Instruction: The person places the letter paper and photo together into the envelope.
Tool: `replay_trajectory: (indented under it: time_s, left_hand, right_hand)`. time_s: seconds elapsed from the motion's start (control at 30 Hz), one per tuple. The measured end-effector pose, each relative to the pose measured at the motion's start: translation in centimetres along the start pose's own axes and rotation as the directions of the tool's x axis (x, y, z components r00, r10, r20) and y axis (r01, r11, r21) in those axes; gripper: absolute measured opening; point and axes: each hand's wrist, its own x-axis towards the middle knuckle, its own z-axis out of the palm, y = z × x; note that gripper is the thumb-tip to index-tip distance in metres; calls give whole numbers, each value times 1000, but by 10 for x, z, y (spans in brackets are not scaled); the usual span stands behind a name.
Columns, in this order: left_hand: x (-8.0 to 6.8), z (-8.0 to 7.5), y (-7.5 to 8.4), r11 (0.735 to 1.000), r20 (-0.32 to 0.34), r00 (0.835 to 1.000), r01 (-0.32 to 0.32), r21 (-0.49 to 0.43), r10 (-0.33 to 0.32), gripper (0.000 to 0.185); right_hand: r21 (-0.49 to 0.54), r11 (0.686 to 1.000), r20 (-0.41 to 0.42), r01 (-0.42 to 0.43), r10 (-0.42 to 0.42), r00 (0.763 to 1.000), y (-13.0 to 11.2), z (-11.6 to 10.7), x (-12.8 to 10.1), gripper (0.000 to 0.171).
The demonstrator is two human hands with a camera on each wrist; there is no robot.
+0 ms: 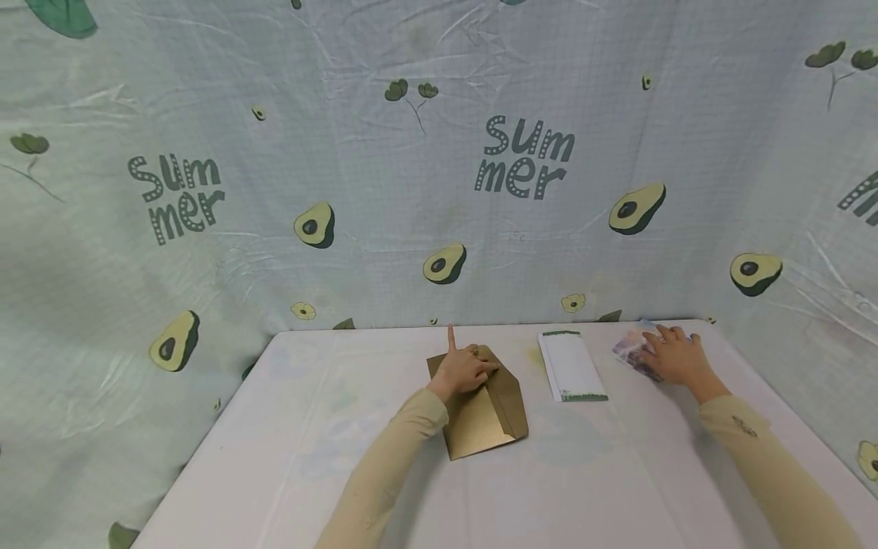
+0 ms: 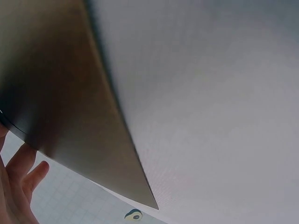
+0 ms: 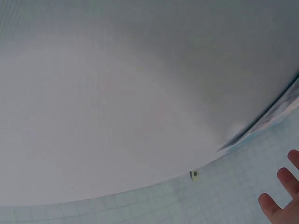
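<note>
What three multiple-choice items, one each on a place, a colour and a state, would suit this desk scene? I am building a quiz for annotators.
1. Where does the white notepad lie?
A. Between the two hands
B. Left of the envelope
C. Under the right hand

2. What colour is the envelope?
A. Red
B. Golden brown
C. Blue

3. How is the left hand placed?
A. Raised off the table
B. Resting on the envelope
C. Holding the notepad

Key: 1 A, it sits between the envelope and the right hand. 2 B, both views show it. 3 B, it rests on the envelope's far end.
</note>
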Motion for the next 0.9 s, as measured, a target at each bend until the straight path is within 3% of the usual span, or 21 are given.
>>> replay_trajectory:
  time_s: [0.13,0.3,0.47,0.9]
  left_hand:
    - [2,0,1,1000,-3,1000,-7,1,7,37]
    - [2,0,0,1000,5,1000,-6,14,6,37]
    - [1,0,-2,1000,26,1000,-2,22,1,37]
    - [-1,-2,0,1000,11,1000,0,10,0,36]
  right_hand:
    - [19,998,64,-68,66,996,11,1,1,49]
    - [87,991,81,-104,97,992,18,0,0,50]
    - [114,982,106,-148,136,985,18,5,-1,54]
    - [138,966,218,-221,188,958,10,6,2,71]
